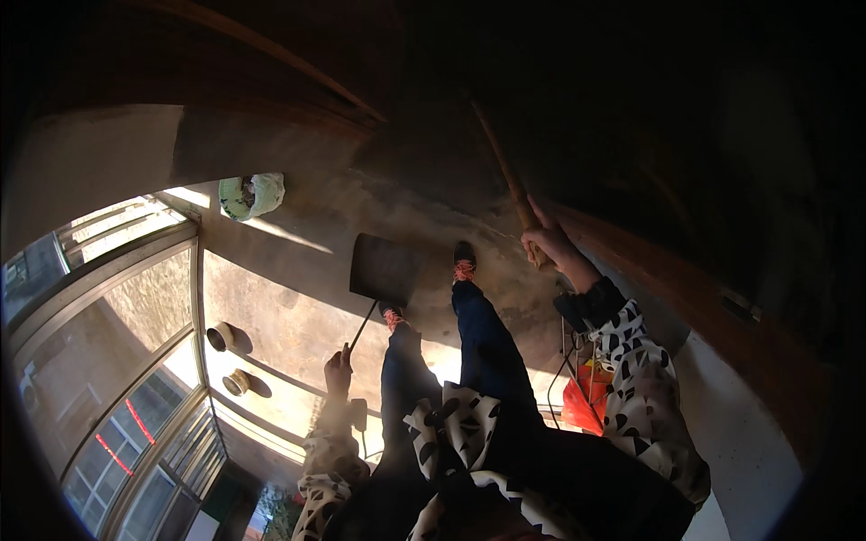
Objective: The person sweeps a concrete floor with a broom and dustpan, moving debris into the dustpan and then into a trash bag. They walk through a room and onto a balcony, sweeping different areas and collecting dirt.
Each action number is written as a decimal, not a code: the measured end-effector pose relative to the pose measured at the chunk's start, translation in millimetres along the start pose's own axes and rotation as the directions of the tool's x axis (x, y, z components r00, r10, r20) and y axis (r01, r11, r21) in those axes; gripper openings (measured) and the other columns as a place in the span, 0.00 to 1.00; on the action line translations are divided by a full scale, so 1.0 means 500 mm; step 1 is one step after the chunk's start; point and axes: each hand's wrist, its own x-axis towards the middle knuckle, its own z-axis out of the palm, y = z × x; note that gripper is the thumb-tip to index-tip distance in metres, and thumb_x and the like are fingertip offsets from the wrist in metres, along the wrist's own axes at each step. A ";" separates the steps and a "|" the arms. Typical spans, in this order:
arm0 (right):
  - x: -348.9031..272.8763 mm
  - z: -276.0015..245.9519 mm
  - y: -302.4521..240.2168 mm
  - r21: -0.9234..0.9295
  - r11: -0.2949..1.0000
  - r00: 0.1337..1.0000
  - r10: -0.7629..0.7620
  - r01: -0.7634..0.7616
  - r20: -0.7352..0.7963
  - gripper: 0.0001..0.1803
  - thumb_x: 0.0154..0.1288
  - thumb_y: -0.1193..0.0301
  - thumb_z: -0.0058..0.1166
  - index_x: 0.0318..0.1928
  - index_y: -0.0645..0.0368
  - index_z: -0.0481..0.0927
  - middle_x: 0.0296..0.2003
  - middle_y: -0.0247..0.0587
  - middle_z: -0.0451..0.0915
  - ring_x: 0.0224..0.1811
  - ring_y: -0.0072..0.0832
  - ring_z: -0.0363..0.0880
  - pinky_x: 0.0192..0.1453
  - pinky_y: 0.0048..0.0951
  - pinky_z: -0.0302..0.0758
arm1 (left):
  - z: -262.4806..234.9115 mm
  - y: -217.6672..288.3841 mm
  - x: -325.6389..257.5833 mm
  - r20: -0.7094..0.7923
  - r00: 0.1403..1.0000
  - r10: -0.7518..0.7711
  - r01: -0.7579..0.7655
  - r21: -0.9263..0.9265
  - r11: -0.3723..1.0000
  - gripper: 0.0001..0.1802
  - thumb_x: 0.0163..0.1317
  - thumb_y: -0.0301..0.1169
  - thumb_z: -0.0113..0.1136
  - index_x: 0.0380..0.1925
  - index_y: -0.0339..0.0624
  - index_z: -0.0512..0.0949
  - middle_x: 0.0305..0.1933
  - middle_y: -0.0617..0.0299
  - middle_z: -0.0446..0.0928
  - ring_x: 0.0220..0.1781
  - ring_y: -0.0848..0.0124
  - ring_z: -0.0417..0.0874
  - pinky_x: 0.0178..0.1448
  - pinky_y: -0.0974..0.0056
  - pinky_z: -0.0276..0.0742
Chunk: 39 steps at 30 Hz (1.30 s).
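Observation:
My left hand (338, 371) is closed around the thin handle of a dark, flat dustpan (383, 267). The pan hangs or rests near my left shoe; I cannot tell whether it touches the floor. Out to the right, my right hand (548, 245) grips a long wooden handle (502, 159). Its far end fades into deep shadow, so whatever it carries there is hidden. Both my shoes stand on the floor, the right shoe (464, 261) a little farther forward.
A pale green bin (236, 200) with a white liner stands at the far left. Two round pots (219, 337) sit by a glazed frame (108, 316) on the left. Near my right forearm is a red bag (585, 398). Sunlight crosses the floor (257, 302).

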 end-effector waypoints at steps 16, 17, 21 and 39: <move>0.032 0.130 0.248 -0.477 0.866 0.987 0.104 -0.152 -0.126 0.51 0.48 0.76 0.51 0.69 0.37 0.40 0.25 0.46 0.78 0.18 0.33 0.78 0.24 0.32 0.77 | 0.053 -0.126 -0.091 -0.075 0.994 -0.083 0.070 -0.164 0.984 0.28 0.63 0.50 0.45 0.15 0.36 0.70 0.11 0.60 0.64 0.15 0.69 0.66 0.25 0.63 0.62; -0.031 0.160 0.285 -0.414 0.887 0.979 0.188 -0.206 -0.084 0.51 0.48 0.79 0.49 0.69 0.35 0.38 0.23 0.43 0.76 0.15 0.31 0.75 0.18 0.30 0.75 | 0.057 -0.147 -0.095 -0.078 0.994 -0.072 0.058 -0.176 0.983 0.28 0.64 0.50 0.45 0.15 0.36 0.70 0.10 0.60 0.65 0.15 0.69 0.67 0.25 0.63 0.62; -0.220 0.195 0.357 -0.271 0.924 0.950 0.301 -0.270 0.081 0.49 0.50 0.81 0.48 0.70 0.40 0.41 0.21 0.41 0.74 0.16 0.26 0.73 0.19 0.29 0.74 | 0.092 -0.232 -0.084 -0.067 0.994 -0.090 0.074 -0.213 0.974 0.28 0.64 0.49 0.45 0.16 0.36 0.71 0.10 0.59 0.65 0.15 0.68 0.68 0.24 0.61 0.62; -0.020 -0.177 0.106 -0.156 0.987 0.942 -0.015 -0.040 -0.335 0.42 0.50 0.78 0.49 0.67 0.53 0.50 0.18 0.39 0.72 0.15 0.28 0.71 0.19 0.29 0.70 | 0.159 -0.321 -0.130 -0.103 0.992 -0.071 0.059 -0.114 0.992 0.28 0.65 0.48 0.47 0.14 0.37 0.70 0.09 0.60 0.63 0.13 0.70 0.65 0.22 0.63 0.61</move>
